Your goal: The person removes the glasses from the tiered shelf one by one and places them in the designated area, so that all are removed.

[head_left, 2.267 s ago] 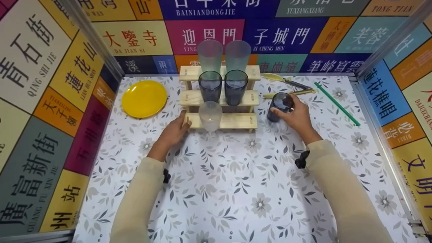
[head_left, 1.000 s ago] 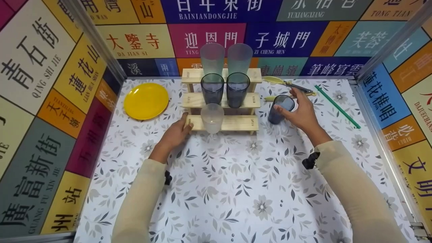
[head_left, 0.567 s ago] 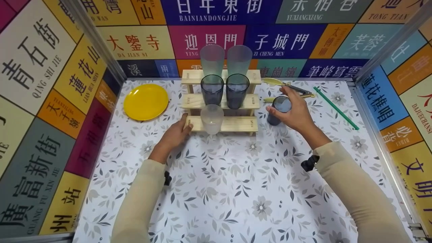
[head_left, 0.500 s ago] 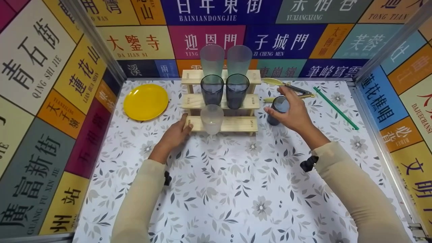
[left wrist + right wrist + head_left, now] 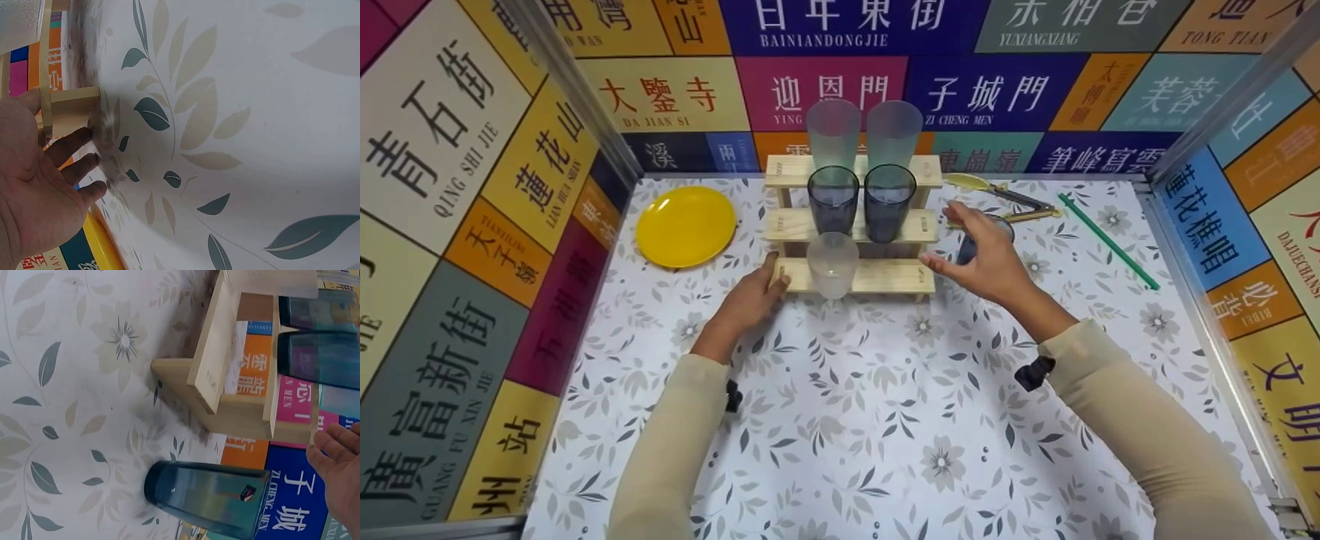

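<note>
A three-step wooden stand [image 5: 896, 276] stands at the back middle. My left hand [image 5: 746, 304] holds the left end of its bottom step, thumb and forefinger at the board while the other fingers spread loosely in the left wrist view. Two frosted tumblers [image 5: 834, 135] are on the top step and two dark tumblers [image 5: 889, 202] on the middle one. One frosted tumbler [image 5: 832, 264] sits at the bottom step's left. Another dark tumbler [image 5: 208, 495] stands upright on the table, right of the stand. My right hand [image 5: 986, 262], fingers apart and holding nothing, partly hides it in the head view.
A yellow plate [image 5: 685, 226] lies left of the stand. Behind the right hand are yellow-tipped tongs [image 5: 1020, 196], with a green straw [image 5: 1110, 241] farther right. Printed panels [image 5: 825, 82] wall in the back and both sides of the flower-patterned table [image 5: 847, 420].
My right hand has let go of the dark tumbler on the table and shifted left, toward the stand's right end. The left hand stays at the stand.
</note>
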Available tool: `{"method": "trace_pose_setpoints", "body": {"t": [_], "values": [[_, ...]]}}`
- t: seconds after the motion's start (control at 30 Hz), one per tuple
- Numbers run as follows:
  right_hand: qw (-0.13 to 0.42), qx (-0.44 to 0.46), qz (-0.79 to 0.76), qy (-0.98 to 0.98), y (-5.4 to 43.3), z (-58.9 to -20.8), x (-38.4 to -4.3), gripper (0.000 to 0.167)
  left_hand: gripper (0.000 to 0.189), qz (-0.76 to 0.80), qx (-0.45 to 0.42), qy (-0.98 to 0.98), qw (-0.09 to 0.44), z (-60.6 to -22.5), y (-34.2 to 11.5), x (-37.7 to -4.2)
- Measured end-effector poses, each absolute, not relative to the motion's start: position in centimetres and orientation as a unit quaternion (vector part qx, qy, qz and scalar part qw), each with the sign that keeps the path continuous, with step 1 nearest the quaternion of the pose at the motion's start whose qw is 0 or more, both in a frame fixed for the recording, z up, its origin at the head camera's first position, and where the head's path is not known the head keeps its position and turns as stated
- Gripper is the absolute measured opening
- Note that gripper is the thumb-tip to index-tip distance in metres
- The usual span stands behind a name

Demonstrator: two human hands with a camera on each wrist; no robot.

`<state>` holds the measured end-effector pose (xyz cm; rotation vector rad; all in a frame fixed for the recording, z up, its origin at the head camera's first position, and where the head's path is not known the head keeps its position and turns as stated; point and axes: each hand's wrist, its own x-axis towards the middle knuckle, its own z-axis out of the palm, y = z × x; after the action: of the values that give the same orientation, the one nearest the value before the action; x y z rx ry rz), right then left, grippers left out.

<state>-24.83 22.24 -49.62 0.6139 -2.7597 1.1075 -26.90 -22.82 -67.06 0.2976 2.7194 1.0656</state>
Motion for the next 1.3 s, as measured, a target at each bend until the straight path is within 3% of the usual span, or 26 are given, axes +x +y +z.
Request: {"method": "trace_pose_setpoints", "body": {"t": [0.13, 0.47, 0.97, 1.3], "values": [[0.052, 0.217, 0.374, -0.900, 21.4, -49.7, -24.5, 0.096, 0.098, 0.353, 0.108, 0.924, 0.098, -69.9, -23.7, -28.3], [0.052, 0.256, 0.392, -0.882, 19.2, -50.1, -23.7, 0.090, 0.089, 0.371, 0.097, 0.919, 0.097, -64.8, -22.2, -25.7], [0.019, 0.283, 0.402, -0.871, 15.2, -51.7, -23.6, 0.091, 0.094, 0.357, 0.115, 0.924, 0.073, -68.5, -23.2, -27.5], [-0.007, 0.281, 0.410, -0.868, 12.4, -53.1, -23.5, 0.104, 0.087, 0.361, 0.107, 0.922, 0.094, -64.6, -22.2, -25.7]]}}
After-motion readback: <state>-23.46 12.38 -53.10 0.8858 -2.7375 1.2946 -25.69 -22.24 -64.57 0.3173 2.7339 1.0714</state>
